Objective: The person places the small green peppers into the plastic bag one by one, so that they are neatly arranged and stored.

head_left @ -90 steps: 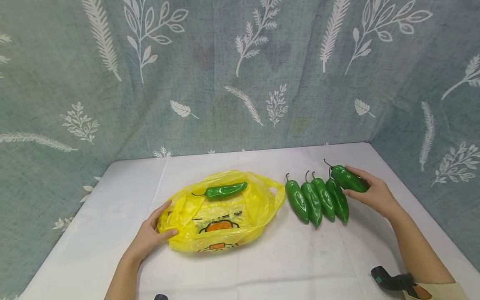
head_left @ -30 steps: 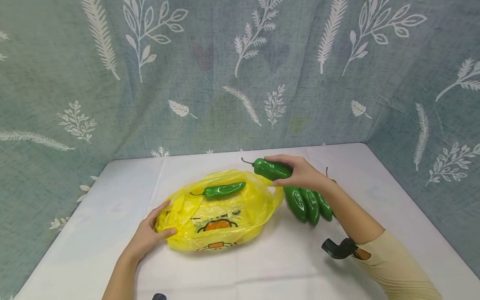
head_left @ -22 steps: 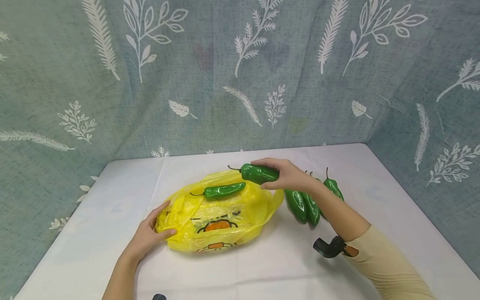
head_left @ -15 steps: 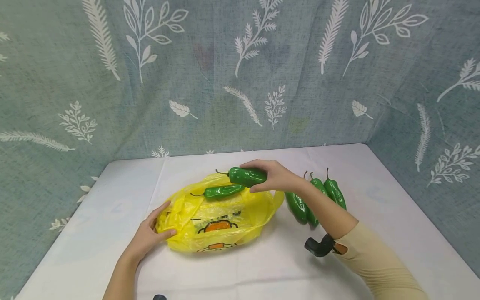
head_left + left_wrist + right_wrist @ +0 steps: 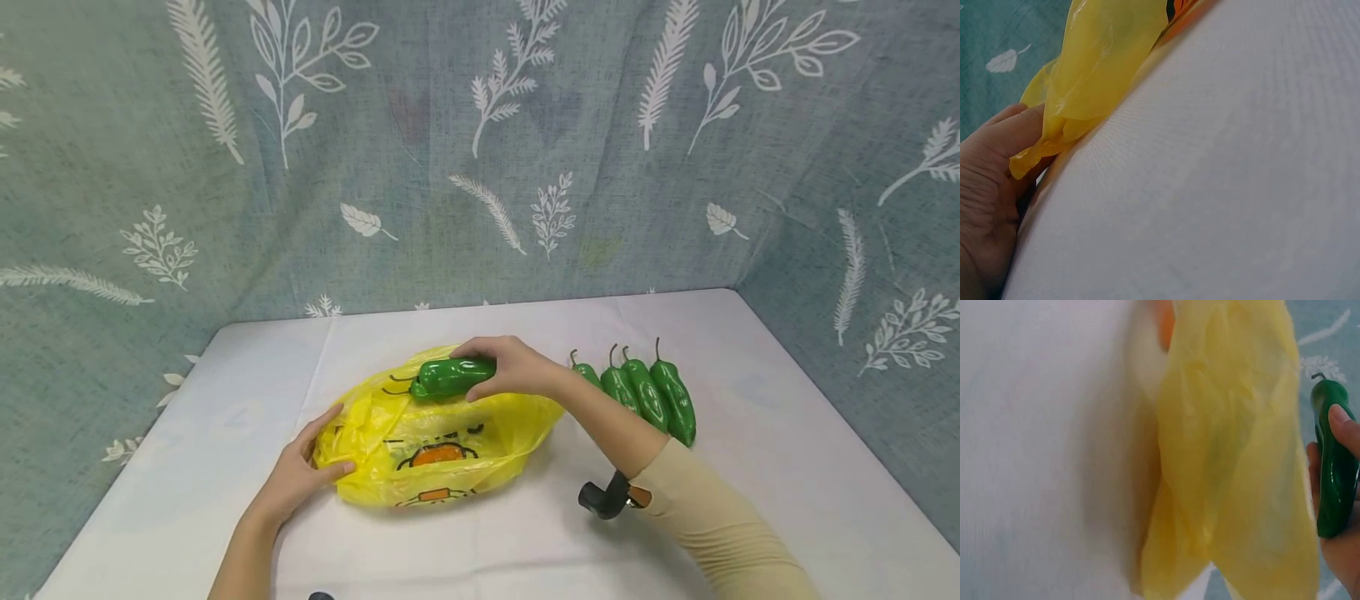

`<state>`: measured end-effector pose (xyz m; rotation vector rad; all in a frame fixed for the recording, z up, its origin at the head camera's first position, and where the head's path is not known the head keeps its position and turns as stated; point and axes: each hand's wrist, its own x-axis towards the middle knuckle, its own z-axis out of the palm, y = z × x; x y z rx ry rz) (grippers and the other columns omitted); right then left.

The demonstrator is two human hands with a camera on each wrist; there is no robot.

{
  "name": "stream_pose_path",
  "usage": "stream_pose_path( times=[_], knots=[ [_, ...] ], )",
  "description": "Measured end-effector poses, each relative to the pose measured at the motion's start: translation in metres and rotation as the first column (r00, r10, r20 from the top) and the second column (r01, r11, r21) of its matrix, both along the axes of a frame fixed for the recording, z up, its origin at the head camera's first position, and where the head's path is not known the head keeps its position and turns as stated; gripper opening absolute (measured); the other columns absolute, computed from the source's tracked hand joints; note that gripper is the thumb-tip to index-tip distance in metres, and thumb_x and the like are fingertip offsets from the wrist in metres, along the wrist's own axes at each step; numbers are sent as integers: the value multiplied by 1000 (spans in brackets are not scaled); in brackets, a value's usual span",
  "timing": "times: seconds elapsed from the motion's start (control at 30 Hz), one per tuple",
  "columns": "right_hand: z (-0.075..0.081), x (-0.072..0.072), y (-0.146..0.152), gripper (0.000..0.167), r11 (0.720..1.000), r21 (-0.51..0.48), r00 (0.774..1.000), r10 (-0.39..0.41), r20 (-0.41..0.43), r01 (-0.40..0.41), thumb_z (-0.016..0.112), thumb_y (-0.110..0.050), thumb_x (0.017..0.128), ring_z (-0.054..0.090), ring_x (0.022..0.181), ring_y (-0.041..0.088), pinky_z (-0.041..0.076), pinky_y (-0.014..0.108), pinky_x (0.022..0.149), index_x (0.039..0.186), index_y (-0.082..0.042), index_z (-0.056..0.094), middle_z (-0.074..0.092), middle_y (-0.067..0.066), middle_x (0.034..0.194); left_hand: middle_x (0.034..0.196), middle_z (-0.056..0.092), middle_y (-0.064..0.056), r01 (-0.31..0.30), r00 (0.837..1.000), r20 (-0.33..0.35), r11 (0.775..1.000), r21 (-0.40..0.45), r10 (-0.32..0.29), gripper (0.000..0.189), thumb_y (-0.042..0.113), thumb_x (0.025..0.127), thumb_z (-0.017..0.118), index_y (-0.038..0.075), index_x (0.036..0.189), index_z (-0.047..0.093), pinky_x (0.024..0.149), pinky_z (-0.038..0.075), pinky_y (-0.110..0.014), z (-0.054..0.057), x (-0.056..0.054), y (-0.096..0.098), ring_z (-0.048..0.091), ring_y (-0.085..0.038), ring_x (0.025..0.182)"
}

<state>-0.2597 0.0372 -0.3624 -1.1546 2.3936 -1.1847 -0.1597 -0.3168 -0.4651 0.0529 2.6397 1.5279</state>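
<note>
My right hand [image 5: 513,367] holds a glossy green chili pepper [image 5: 450,377] over the mouth of a yellow plastic bag [image 5: 367,487], fingers on top and thumb below. In the right wrist view the same chili pepper [image 5: 1335,462] lies between thumb and fingers, beside the bag's side wall [image 5: 1229,425]. Another green pepper lies in the bag, mostly hidden behind the held one; its thin stem shows. At the bag's left end my left hand [image 5: 303,462] grips the plastic between fingers and thumb. The left wrist view shows bunched plastic [image 5: 1060,134] in that hand.
Several green chili peppers [image 5: 678,404] lie side by side right of the bag, partly behind the right forearm. The white cloth-covered table [image 5: 420,550] ends at a grey-green leaf-patterned curtain [image 5: 420,267]. A black wrist mount [image 5: 603,500] hangs below the right sleeve.
The right hand has carried its pepper left from the row, then down over the bag's mouth. The row is more visible again. The left hand has kept its hold on the bag.
</note>
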Motion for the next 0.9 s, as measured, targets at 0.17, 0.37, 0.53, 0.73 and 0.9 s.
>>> stream_pose_path(
  times=[0.17,0.37,0.53,0.73,0.9],
  knots=[
    [-10,-2,-10,59,1000,20,999,-19,28,18,81,-19,75,56,115,18,47,28,99,128,-13,57,60,3,127,157,17,-13,-3,1000,4,1000,3,3,91,24,76,79,22,150,27,113,9,-62,0,1,0,8,-39,144],
    [-21,-4,-19,57,998,60,1000,-24,0,24,80,-17,76,56,114,18,48,27,96,128,-14,58,59,2,129,157,17,-13,-9,1000,7,1000,-21,9,92,25,76,79,23,150,26,113,9,-63,2,0,1,8,-40,144],
    [-29,-5,-25,56,996,79,999,-37,-13,38,81,-18,75,58,109,18,50,27,91,126,-15,59,61,2,126,157,17,-13,-7,1000,9,1000,-22,8,91,26,75,79,25,150,27,112,9,-64,3,-1,1,8,-39,144],
    [-41,-7,-30,57,994,93,996,-69,57,63,81,-18,74,57,106,18,50,29,89,127,-16,59,61,3,125,157,18,-13,-12,1000,16,1000,-25,12,92,26,75,79,23,150,27,113,9,-63,3,0,2,8,-39,144],
    [-49,-9,-33,58,992,101,994,-87,71,79,81,-18,74,56,107,19,50,30,89,127,-16,59,60,4,127,157,18,-13,-8,1000,9,1000,-13,8,91,25,75,79,23,150,27,113,10,-63,3,0,1,9,-39,144]
  ],
)
